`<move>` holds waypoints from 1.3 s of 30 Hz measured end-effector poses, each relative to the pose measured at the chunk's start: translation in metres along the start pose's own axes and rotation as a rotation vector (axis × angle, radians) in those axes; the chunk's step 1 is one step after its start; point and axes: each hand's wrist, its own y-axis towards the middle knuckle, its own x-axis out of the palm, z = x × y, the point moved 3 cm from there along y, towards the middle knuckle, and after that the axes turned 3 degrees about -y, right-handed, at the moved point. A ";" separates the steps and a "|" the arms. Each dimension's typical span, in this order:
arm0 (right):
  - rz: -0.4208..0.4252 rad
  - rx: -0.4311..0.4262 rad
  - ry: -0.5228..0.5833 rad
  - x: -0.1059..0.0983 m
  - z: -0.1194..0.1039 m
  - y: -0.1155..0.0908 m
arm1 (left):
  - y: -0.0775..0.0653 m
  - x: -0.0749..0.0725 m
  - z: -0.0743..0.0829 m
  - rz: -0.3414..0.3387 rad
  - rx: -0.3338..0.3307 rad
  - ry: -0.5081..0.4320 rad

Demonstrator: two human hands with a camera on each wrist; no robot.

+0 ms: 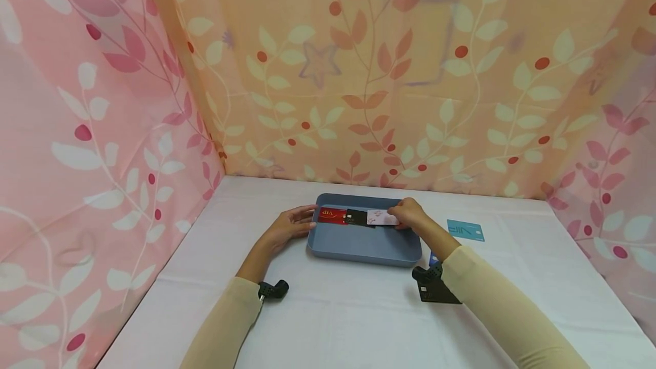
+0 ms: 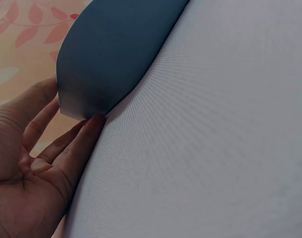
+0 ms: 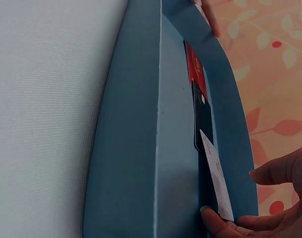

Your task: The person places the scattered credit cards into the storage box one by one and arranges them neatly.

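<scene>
A blue-grey tray (image 1: 359, 246) lies on the white-covered table. My left hand (image 1: 288, 226) is at its left end, and in the left wrist view the extended fingers (image 2: 84, 146) touch the outside of the tray wall. My right hand (image 1: 411, 215) reaches over the tray's right end and pinches the end of a white card with a pinkish pattern (image 1: 379, 217). That card is tilted in the right wrist view, its far end overlapping a black card (image 3: 202, 119). A red VIP card (image 1: 331, 215) lies left of the black one, along the tray's far side.
Right of the tray, a light-blue card (image 1: 465, 230) lies on the table. Another black card (image 1: 438, 292) and a mostly hidden blue card (image 1: 433, 259) are under the right forearm. Patterned cloth (image 1: 318, 101) hangs behind the table and at both sides.
</scene>
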 end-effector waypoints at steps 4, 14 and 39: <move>0.003 -0.005 -0.049 0.000 0.000 -0.001 | 0.000 0.001 0.001 -0.005 -0.006 -0.014; -0.005 -0.041 -0.115 0.002 0.001 0.000 | 0.000 0.000 0.000 0.000 -0.003 0.003; 0.009 -0.139 -0.230 0.000 -0.013 -0.015 | 0.001 0.000 0.000 -0.006 0.001 -0.005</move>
